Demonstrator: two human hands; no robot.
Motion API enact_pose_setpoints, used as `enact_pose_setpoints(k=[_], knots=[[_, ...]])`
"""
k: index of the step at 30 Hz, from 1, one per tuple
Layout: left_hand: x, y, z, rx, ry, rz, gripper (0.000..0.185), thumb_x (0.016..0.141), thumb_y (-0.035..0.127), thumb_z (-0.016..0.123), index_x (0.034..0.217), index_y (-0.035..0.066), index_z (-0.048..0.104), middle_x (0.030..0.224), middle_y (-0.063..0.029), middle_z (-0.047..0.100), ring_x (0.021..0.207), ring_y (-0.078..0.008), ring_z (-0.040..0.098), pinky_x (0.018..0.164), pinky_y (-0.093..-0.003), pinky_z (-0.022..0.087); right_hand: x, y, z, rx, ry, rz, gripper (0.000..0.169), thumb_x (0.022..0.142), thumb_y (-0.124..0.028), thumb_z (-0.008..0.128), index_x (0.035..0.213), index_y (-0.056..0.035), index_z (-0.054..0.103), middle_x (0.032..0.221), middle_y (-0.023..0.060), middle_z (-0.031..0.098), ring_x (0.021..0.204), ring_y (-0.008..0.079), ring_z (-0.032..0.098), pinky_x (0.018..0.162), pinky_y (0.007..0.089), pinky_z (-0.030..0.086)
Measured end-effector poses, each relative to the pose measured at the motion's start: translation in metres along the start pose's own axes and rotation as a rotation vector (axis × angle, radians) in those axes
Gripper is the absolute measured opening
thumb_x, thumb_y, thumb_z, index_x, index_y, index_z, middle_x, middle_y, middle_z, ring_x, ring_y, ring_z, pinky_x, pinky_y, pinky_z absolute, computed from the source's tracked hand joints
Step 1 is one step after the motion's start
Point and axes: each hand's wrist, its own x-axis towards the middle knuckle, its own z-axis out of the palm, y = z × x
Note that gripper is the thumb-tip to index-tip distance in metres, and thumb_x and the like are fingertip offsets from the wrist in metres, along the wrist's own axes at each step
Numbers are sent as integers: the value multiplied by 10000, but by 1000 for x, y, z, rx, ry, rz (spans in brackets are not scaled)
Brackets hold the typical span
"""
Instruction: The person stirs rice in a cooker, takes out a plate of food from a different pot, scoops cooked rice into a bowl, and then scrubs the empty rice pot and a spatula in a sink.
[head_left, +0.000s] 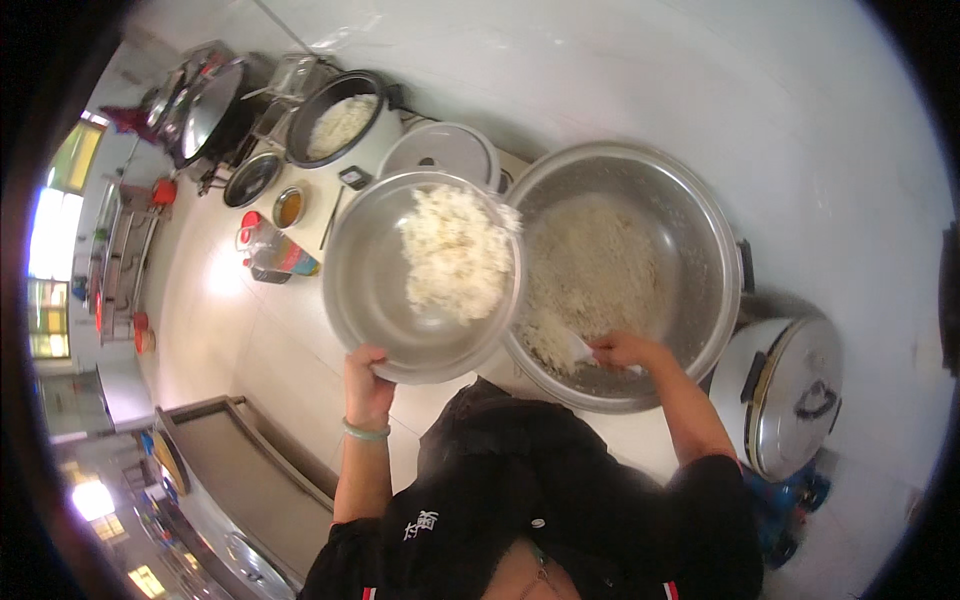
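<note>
My left hand (369, 386) grips the near rim of a wide stainless steel basin (367, 262), which is held tilted beside a larger pot. A mound of cooked white rice (459, 251) lies on the basin's right side, some of it at the rim. My right hand (626, 351) reaches into the large metal pot (690, 247) and holds a white rice paddle (579, 349). Rice (592, 262) covers the bottom of this pot, hazy as if behind steam. The paddle's blade is down among the rice at the near left side.
Behind the basin stand a grey lid (450, 146) and a rice cooker (375, 135) with rice inside. Left of them are a black pan (253, 180), a small bowl of orange-brown contents (288, 208) and oil bottles (277, 247). A lidded cooker (795, 397) stands at right.
</note>
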Motion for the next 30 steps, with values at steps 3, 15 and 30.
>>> enact_pose_setpoints(k=[3, 15, 30], knots=[[7, -17, -3, 28, -43, -18, 141, 702, -3, 516, 828, -7, 580, 810, -51, 579, 760, -179, 547, 757, -325, 455, -20, 20, 0, 311, -63, -43, 258, 938, -172, 496, 1121, -66, 643, 691, 29, 558, 570, 126, 527, 532, 276, 441], [-32, -56, 67, 272, -225, 76, 412, 734, -34, 479, 1145, -43, 508, 1013, -105, 594, 904, -208, 583, 757, -321, 491, -159, -71, -22, 292, 905, -183, 287, 932, -175, 517, 1181, -70, 612, 685, 56, 570, 548, 140, 522, 507, 303, 434], [-59, -113, 118, 303, -325, -170, 458, 712, -15, 497, 1169, -31, 479, 1051, -140, 584, 902, -269, 605, 723, -421, 541, -133, 2, 9, 315, 1337, -70, 433, 897, -137, 548, 1325, -93, 497, 885, 130, 605, 731, 314, 613, 676, 410, 497]])
